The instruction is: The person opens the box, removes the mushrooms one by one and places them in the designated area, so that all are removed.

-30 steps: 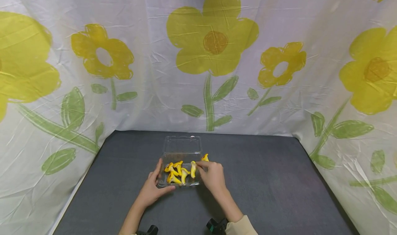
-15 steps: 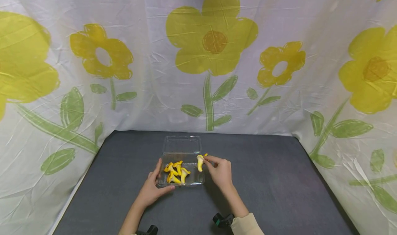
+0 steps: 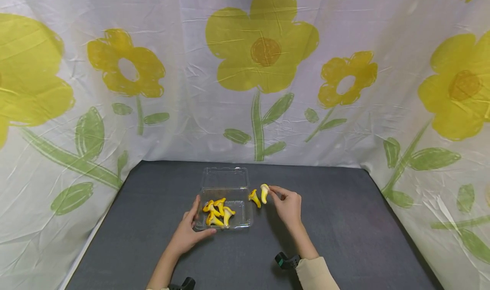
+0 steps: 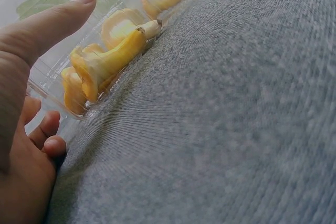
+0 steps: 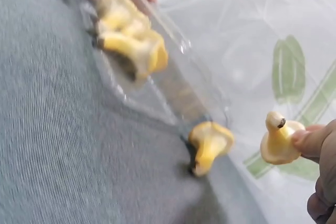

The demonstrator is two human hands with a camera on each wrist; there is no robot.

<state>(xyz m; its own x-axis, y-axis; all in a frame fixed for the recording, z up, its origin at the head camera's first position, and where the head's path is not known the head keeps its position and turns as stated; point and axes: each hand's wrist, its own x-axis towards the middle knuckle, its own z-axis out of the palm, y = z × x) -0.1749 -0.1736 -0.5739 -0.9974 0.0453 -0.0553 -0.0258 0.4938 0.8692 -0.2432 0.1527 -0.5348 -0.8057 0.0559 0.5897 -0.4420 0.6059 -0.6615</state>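
Note:
My right hand pinches a pale yellow chanterelle mushroom between thumb and fingers, up above the table in the right wrist view. Just left of it, a second chanterelle lies on the table beside the clear plastic container. Several more chanterelles are bunched in the left part of the container. My left hand rests against the container's left front corner, fingers along the left side and thumb at the front edge. In the left wrist view its thumb is straight.
The hinged lid of the container stands open toward the back. Dark grey cloth covers the table. A white curtain printed with yellow flowers hangs behind and at both sides.
My right hand has carried the chanterelle from the container's right side, out past its right wall, to the right of the one on the table. My left hand has stayed put.

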